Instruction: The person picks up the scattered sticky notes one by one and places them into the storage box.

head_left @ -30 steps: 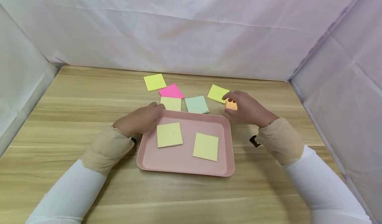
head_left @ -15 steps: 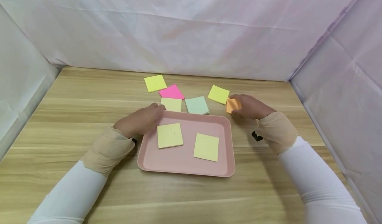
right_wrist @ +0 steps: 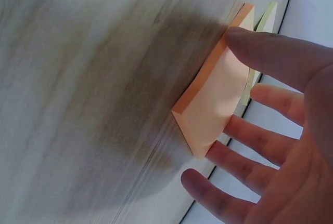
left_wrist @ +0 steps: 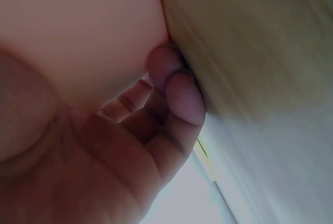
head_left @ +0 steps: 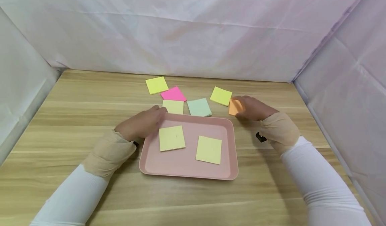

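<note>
A pink tray (head_left: 187, 167) lies on the table with two pale yellow sticky note pads inside, a left pad (head_left: 172, 138) and a right pad (head_left: 208, 150). My left hand (head_left: 143, 121) grips the tray's far left corner; in the left wrist view its fingers curl under the tray wall (left_wrist: 88, 31). Beyond the tray's far right corner, my right hand (head_left: 254, 108) pinches an orange sticky note pad (head_left: 235, 107) between thumb and fingers. In the right wrist view, the orange pad (right_wrist: 213, 86) sits at the table, its near edge slightly bowed.
Behind the tray lie a pale yellow pad (head_left: 173, 106), a mint green pad (head_left: 199, 107), a pink pad (head_left: 174, 94) and two bright yellow pads, one at left (head_left: 156, 85), one at right (head_left: 221, 95). White cloth (head_left: 181, 35) walls the back and sides.
My right hand came down around the orange pad and took hold of its edges, after hovering over it with curved fingers. The left hand and tray have stayed in place.
</note>
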